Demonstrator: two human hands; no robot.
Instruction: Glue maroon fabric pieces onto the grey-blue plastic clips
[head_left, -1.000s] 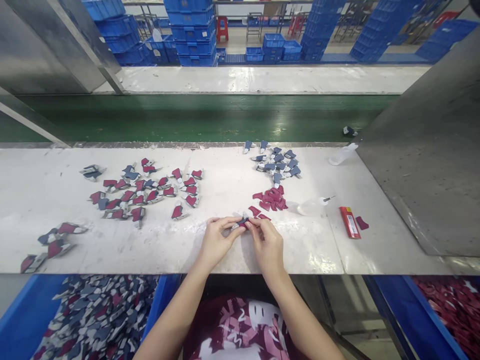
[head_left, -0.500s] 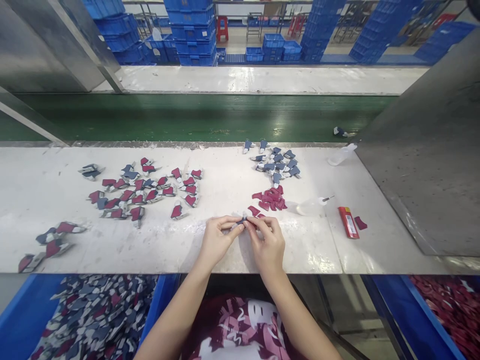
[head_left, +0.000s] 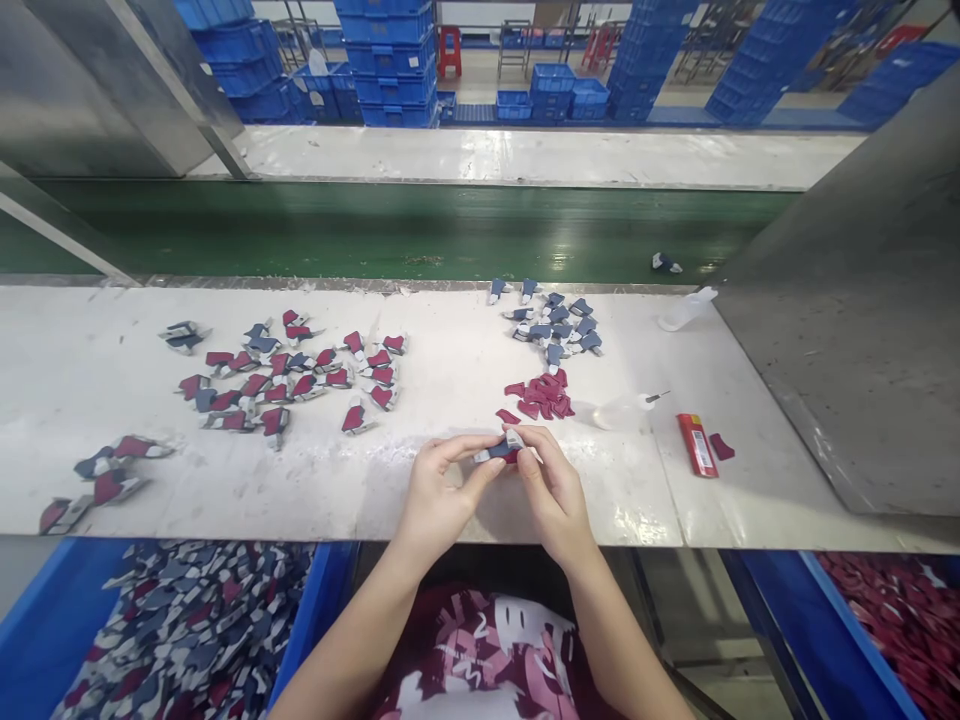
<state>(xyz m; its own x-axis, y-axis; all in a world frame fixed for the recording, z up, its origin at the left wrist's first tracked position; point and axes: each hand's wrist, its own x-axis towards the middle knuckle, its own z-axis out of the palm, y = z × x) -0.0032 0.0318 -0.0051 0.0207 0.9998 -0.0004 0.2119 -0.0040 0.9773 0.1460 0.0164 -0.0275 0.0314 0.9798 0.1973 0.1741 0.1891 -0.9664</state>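
Pinched between thumb and fingers of both the left hand (head_left: 448, 490) and the right hand (head_left: 553, 490), a small blue-and-grey part (head_left: 501, 450) sits right at the fingertips, midway between the palms. Its pale ends show at the left and near the right fingers, with maroon along its lower side. Both hands are above the white worktable (head_left: 442, 390), a little in from its near edge, while the forearms cross that edge. Just beyond the fingers lie loose maroon pieces (head_left: 546, 396), with blue-and-grey parts (head_left: 559, 325) behind them, close to the green belt (head_left: 420, 230). Bare tabletop stretches leftward to the maroon-faced parts (head_left: 279, 363); on the right it reaches to a red box (head_left: 697, 445), short of the metal panel (head_left: 847, 350). A needle-tipped bottle (head_left: 622, 412) lies nearer, beyond the right hand.
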